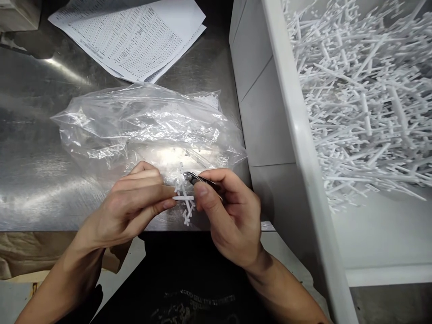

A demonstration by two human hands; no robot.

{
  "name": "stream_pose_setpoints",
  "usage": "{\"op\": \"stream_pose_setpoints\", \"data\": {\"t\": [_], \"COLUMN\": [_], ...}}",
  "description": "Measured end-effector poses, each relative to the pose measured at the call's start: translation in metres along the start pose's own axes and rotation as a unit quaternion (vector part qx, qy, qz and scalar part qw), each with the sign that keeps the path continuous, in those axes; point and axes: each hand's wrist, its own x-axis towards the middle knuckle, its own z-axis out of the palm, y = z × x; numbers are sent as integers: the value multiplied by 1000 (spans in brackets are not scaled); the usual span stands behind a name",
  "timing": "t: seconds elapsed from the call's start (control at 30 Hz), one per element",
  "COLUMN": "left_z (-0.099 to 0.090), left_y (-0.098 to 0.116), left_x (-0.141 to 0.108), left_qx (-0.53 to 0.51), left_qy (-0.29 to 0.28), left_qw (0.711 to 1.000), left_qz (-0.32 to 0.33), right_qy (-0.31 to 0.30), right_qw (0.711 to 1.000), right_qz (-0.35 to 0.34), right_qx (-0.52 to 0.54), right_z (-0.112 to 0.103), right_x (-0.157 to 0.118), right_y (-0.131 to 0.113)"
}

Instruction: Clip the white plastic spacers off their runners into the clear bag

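My left hand pinches a branched white plastic sprue by one end of its crossbar, near the front edge of the metal table. Small white pieces stick out from its stem above and below the bar. In my right hand, between thumb and fingers, is a nail clipper. Its jaws are at the upper part of the sprue; whether they touch it I cannot tell. Just beyond both hands lies a crumpled clear plastic bag, with small white bits showing at its far right corner.
A large white bin on the right holds a heap of white sprues. Printed sheets lie on the metal table behind the bag. A box stands at the far left. Brown paper shows below the table edge.
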Motion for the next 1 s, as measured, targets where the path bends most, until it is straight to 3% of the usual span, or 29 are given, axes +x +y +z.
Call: {"op": "stream_pose_setpoints", "data": {"t": [0.27,0.4,0.67,1.0], "left_z": [6,7,8,11], "left_y": [0,-1,-2,-2], "left_x": [0,0,0,2], "left_qx": [44,59,69,139], "left_qy": [30,40,43,46], "left_qw": [998,997,997,988], "left_qz": [-13,-3,7,42], "right_qy": [34,13,1,0], "right_qw": [999,998,999,1000], "right_qz": [-3,2,21,-2], "right_qx": [16,54,38,9], "right_z": [0,-1,-1,-1], "right_x": [5,8,6,3], "right_y": [-3,-8,-9,-2]}}
